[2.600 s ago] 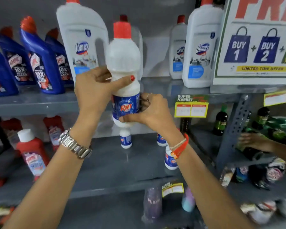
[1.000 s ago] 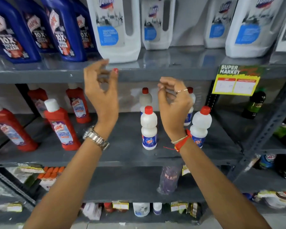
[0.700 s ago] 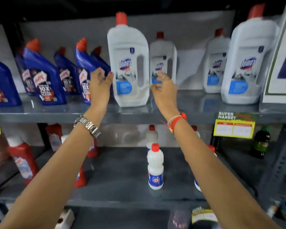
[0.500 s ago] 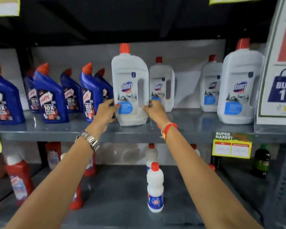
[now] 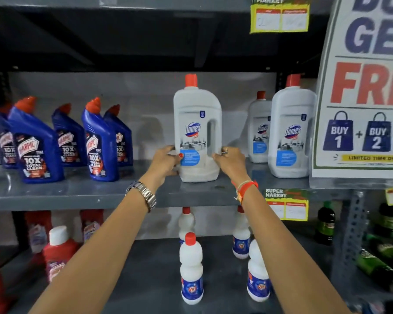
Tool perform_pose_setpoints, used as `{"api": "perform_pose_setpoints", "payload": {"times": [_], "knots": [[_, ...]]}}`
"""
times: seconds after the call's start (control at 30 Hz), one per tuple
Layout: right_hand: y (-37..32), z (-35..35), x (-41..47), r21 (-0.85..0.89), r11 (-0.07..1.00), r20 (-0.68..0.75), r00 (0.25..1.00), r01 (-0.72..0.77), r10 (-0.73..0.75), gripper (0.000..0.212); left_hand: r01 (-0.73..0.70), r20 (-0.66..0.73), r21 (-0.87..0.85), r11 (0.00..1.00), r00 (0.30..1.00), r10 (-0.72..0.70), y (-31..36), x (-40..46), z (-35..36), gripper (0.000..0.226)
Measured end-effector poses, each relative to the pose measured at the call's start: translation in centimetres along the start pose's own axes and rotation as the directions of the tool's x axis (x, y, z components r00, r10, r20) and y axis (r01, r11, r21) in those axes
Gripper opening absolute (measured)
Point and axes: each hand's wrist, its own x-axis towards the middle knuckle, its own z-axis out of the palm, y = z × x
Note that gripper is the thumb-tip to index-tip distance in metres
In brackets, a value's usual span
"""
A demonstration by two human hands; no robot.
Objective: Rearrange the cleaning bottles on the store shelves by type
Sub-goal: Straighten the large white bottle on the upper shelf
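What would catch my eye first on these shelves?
Both hands, left and right, grip a big white Domex bottle standing mid-shelf. Left of it stands a cluster of blue Harpic bottles; at the far right a large sale sign shouts FREE in red. Small white bottles stand on the shelf below.

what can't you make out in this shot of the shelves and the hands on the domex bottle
All in the head view:
- Promo sign: cut off by the top and right edges; the full offer is unreadable.
- Price tags: print too blurred to read.
- Domex bottle: its lower sides are covered by the left hand and right hand.
- Red bottles on the lower shelf: labels blurred.
- Green bottles at right: dark, partly behind the shelf upright.
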Motion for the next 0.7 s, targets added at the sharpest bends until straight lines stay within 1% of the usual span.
{"api": "perform_pose_setpoints", "payload": {"times": [0.17,0.23,0.3,0.33,0.37,0.4,0.43,0.47,0.5,0.57,0.63,0.67,0.7], "knots": [[0.8,-1.5,0.0,0.0,0.999,-0.022,0.999,-0.037,0.037,0.016,-0.011,-0.014,0.06,0.998,1.0,0.012,-0.2,0.3,1.5,0.037],[0.9,-1.3,-0.1,0.0,1.0,-0.044,0.999,-0.031,0.031,0.023,-0.03,-0.017,0.085,0.996,0.999,0.032,-0.3,0.1,1.4,0.035],[0.8,-0.9,-0.5,-0.023,1.0,-0.058,0.998,-0.004,0.003,0.032,-0.105,-0.023,0.203,0.974,0.993,0.112,-0.5,-0.1,1.2,0.034],[0.9,-0.7,-0.7,-0.032,0.999,-0.075,0.997,0.014,-0.017,0.029,-0.149,-0.035,0.279,0.949,0.986,0.165,-0.6,-0.3,1.2,0.036],[1.0,-0.5,-1.2,-0.031,0.999,-0.091,0.996,0.022,-0.025,0.016,-0.187,-0.067,0.333,0.924,0.973,0.221,-0.8,-0.6,1.1,0.04],[1.3,-0.4,-1.7,-0.021,0.999,-0.128,0.99,0.048,-0.05,0.013,-0.225,-0.106,0.354,0.908,0.955,0.278,-1.0,-1.1,1.0,0.045],[1.6,-0.2,-2.5,-0.012,0.996,-0.186,0.979,0.084,-0.085,0.03,-0.268,-0.142,0.341,0.901,0.933,0.331,-1.2,-1.6,0.9,0.048],[2.1,-0.1,-3.6,0.004,0.991,-0.253,0.959,0.136,-0.13,0.038,-0.32,-0.174,0.304,0.897,0.907,0.383,-1.5,-2.4,0.7,0.048],[2.6,0.0,-4.9,0.012,0.978,-0.317,0.928,0.208,-0.194,0.04,-0.381,-0.198,0.262,0.887,0.878,0.436,-1.9,-3.3,0.5,0.045],[3.8,0.6,-8.0,0.004,0.931,-0.421,0.845,0.366,-0.331,0.038,-0.513,-0.221,0.238,0.825,0.798,0.56,-3.4,-5.5,0.4,0.033],[5.9,1.8,-10.9,-0.035,0.876,-0.475,0.763,0.482,-0.439,0.032,-0.616,-0.232,0.265,0.741,0.706,0.67,-5.8,-7.7,0.6,0.025],[7.1,2.6,-12.3,-0.038,0.857,-0.48,0.742,0.515,-0.467,0.03,-0.648,-0.23,0.282,0.707,0.67,0.706,-7.4,-8.8,0.8,0.024],[8.5,3.4,-13.7,-0.027,0.855,-0.476,0.745,0.518,-0.467,0.029,-0.671,-0.223,0.301,0.678,0.642,0.734,-9.1,-9.6,1.0,0.023]]}}
